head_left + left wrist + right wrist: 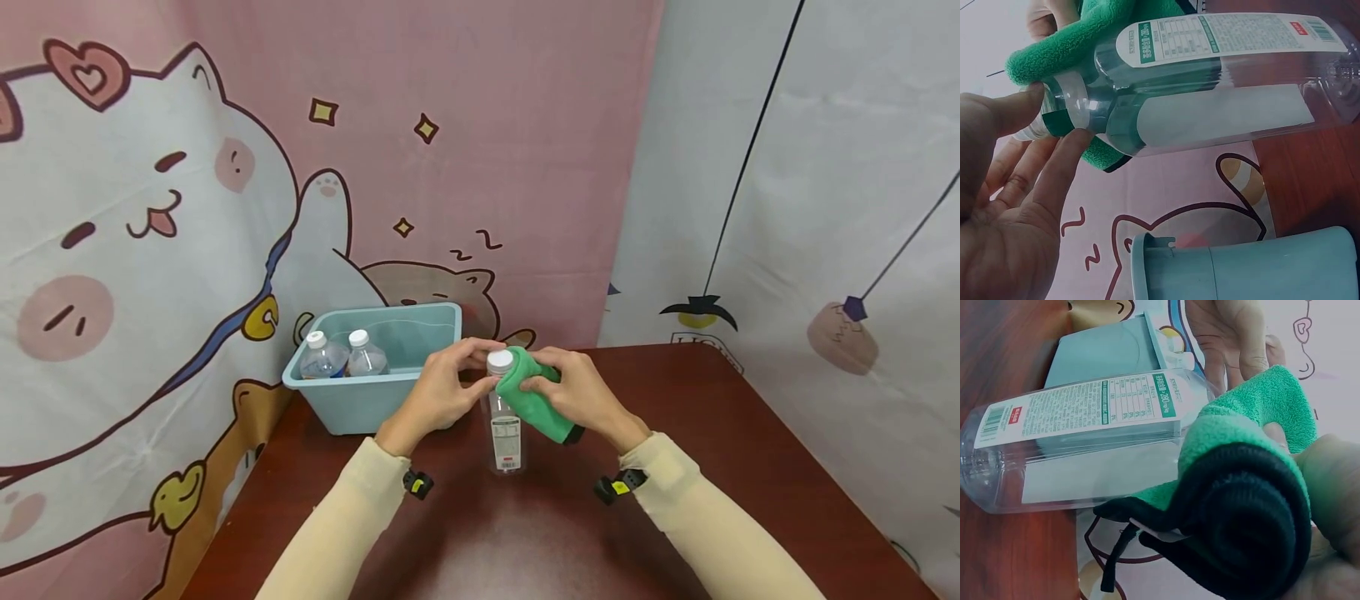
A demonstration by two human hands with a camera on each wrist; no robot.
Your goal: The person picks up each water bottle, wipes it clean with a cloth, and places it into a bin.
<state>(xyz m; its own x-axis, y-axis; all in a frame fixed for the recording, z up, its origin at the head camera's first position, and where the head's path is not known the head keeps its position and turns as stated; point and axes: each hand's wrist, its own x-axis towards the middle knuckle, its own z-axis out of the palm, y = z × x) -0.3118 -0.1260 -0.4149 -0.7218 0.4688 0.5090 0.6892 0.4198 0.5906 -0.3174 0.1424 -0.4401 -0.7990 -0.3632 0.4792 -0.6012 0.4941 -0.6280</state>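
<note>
A clear plastic bottle (pixel 506 437) with a white cap (pixel 500 360) and a printed label (pixel 1235 39) stands upright on the table in front of me. My left hand (pixel 448 385) pinches its neck between thumb and fingers, just under the cap. In my right hand (pixel 581 392) is a rolled green cloth (pixel 536 404) with a dark edge. The cloth lies against the bottle's neck and shoulder on the right side. In the right wrist view the roll (pixel 1241 462) hides part of the neck and some of my right fingers.
A light blue plastic bin (pixel 375 392) stands on the dark red-brown table (pixel 675 500), behind and left of my hands. Two capped clear bottles, one (pixel 324 360) left of the other (pixel 367 358), are inside it. A printed cartoon curtain (pixel 480 167) hangs behind the table.
</note>
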